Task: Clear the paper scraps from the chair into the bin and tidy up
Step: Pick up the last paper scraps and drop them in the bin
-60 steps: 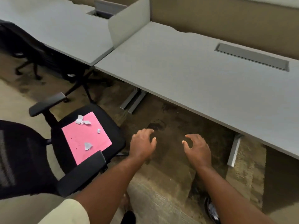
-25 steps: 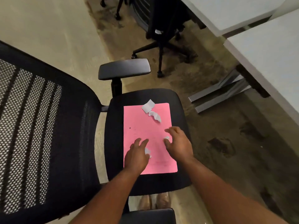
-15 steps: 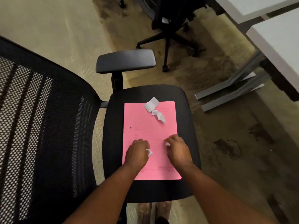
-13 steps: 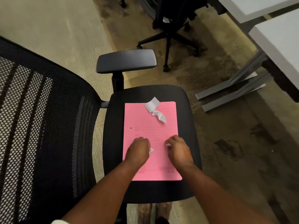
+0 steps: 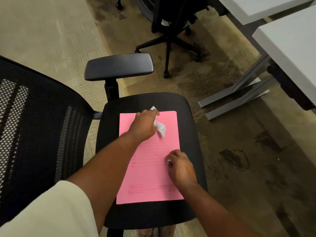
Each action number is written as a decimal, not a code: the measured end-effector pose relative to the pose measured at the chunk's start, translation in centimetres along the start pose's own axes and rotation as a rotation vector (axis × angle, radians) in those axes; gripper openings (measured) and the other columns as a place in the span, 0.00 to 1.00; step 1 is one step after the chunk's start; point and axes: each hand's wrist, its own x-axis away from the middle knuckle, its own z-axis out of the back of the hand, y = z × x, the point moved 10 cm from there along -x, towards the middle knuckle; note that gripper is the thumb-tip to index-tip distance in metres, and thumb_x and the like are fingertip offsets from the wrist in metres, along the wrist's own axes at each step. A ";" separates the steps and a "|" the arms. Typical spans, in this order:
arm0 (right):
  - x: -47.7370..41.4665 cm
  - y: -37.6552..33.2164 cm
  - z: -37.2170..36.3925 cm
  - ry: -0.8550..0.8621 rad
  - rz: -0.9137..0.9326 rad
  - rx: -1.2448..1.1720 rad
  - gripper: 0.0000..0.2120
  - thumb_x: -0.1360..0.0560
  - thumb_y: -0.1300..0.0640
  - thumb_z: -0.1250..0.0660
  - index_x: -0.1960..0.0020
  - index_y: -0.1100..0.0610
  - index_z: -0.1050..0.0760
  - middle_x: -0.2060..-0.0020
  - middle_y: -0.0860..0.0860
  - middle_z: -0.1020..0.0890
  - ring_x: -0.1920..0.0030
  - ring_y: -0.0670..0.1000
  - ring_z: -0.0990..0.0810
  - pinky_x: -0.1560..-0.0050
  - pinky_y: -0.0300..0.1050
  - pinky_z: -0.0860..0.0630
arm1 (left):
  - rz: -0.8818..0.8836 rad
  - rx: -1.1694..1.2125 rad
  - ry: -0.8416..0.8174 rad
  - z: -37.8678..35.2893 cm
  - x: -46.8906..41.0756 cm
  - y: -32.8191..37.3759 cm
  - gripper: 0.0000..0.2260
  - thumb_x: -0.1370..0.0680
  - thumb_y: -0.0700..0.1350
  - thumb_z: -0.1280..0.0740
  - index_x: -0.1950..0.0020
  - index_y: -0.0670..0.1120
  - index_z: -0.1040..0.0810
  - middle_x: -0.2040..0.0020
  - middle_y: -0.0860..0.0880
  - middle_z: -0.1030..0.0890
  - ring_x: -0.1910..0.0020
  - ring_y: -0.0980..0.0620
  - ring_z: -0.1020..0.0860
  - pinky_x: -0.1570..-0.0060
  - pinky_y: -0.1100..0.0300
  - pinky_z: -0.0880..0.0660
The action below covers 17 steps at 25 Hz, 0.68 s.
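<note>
A pink sheet [image 5: 150, 168] lies on the black seat of the office chair [image 5: 189, 134]. My left hand [image 5: 144, 124] is at the sheet's far end, fingers curled over white paper scraps [image 5: 160, 128]; another scrap's tip [image 5: 153, 108] pokes out beyond its fingers. My right hand [image 5: 181, 168] rests closed on the sheet's right edge, with a small white scrap [image 5: 169, 160] showing at its fingertips. No bin is in view.
The chair's mesh back [image 5: 37, 134] fills the left, its armrest [image 5: 118, 66] stands beyond the seat. A second black chair [image 5: 171, 23] is at the top. Grey desks [image 5: 290, 40] on metal legs [image 5: 239, 98] run along the right.
My left hand has moved from the middle of the pink sheet up to the scraps at its far end. My right hand has stayed closed near the sheet's right edge.
</note>
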 end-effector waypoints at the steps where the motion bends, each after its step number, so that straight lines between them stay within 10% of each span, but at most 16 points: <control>1: 0.0 0.0 0.0 0.006 0.013 -0.006 0.10 0.22 0.59 0.33 0.43 0.53 0.18 0.42 0.46 0.23 0.44 0.47 0.25 0.43 0.40 0.25 | -0.049 -0.101 0.001 -0.1 -0.4 0.3 0.22 0.30 0.47 0.25 0.36 0.53 0.24 0.40 0.48 0.24 0.39 0.46 0.27 0.44 0.53 0.35; 6: -1.0 0.0 1.1 0.075 0.015 -0.154 0.17 0.24 0.60 0.32 0.36 0.52 0.22 0.38 0.45 0.29 0.41 0.48 0.24 0.41 0.45 0.22 | -0.070 -0.165 -0.087 -1.3 -1.0 -0.6 0.32 0.31 0.54 0.23 0.28 0.57 0.30 0.19 0.47 0.45 0.21 0.43 0.48 0.27 0.42 0.45; 15: -7.0 -2.8 2.3 0.032 -0.018 -0.080 0.34 0.24 0.65 0.33 0.23 0.45 0.38 0.20 0.47 0.48 0.31 0.56 0.28 0.39 0.51 0.23 | -0.038 0.087 0.009 -2.2 3.5 0.1 0.13 0.22 0.40 0.31 0.38 0.47 0.18 0.40 0.49 0.20 0.41 0.48 0.25 0.44 0.54 0.26; 17: -7.7 -2.9 1.6 -0.013 -0.016 0.002 0.28 0.23 0.64 0.33 0.25 0.49 0.32 0.22 0.51 0.40 0.31 0.58 0.28 0.37 0.52 0.25 | -0.028 0.119 0.010 -2.5 4.6 0.0 0.12 0.22 0.39 0.32 0.41 0.48 0.17 0.44 0.49 0.19 0.44 0.47 0.24 0.47 0.52 0.24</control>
